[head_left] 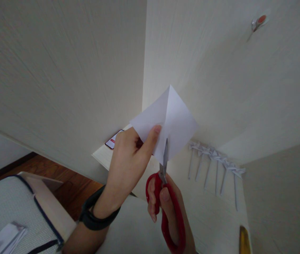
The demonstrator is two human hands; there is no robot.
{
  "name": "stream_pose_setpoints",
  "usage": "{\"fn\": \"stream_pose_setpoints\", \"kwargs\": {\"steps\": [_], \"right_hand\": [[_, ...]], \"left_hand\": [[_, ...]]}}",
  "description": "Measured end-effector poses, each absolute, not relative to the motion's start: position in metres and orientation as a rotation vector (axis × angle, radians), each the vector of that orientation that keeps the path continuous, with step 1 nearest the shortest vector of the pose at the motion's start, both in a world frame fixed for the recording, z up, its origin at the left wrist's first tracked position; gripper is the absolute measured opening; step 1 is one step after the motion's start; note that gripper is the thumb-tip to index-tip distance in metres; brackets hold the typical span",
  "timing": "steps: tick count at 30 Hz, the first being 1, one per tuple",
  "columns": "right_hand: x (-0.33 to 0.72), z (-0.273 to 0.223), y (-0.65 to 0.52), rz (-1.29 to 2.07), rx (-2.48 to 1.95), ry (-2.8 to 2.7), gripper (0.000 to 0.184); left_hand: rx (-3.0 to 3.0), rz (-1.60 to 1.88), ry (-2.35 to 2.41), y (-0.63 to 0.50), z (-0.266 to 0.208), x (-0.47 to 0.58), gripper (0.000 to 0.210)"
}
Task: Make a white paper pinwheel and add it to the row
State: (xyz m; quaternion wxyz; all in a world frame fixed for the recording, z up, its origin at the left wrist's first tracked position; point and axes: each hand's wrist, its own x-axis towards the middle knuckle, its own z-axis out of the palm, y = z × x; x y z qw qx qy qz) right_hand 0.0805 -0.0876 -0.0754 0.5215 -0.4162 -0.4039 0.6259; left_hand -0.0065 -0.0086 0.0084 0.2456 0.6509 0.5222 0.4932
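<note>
A white square of paper (180,120) with a crease down its middle is held up over the table, one corner pointing away from me. My left hand (130,164) pinches its left part, thumb on top and the other fingers hidden behind. Red-handled scissors (175,218) are in my right hand (167,201), with my thumb and fingers through the loops. Their metal blades lie at the paper's near corner, along the crease, one blade showing over the sheet. How far any cut runs I cannot tell.
Several folded paper pieces with thin stems (215,158) lie in a row at the table's right. A phone (114,139) rests at the left edge. A yellow object (244,240) is at lower right. Folded white paper (7,238) lies on a chair (4,201). Walls rise behind the table.
</note>
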Motion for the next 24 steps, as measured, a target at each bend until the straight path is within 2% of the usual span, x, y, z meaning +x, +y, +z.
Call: {"fn": "stream_pose_setpoints", "kwargs": {"steps": [10,20,24], "right_hand": [[0.070,-0.080,-0.075,1.436,-0.993,-0.970,0.061],[0.072,-0.082,-0.075,1.452,-0.980,-0.963,0.063],[0.071,-0.089,-0.072,1.474,-1.011,-0.946,0.058]], "left_hand": [[1.853,1.280,1.425,-0.006,0.010,-0.009,0.038],[1.830,1.270,1.458,-0.007,0.009,-0.009,0.038],[1.807,1.262,1.462,-0.008,0.009,-0.009,0.037]]}}
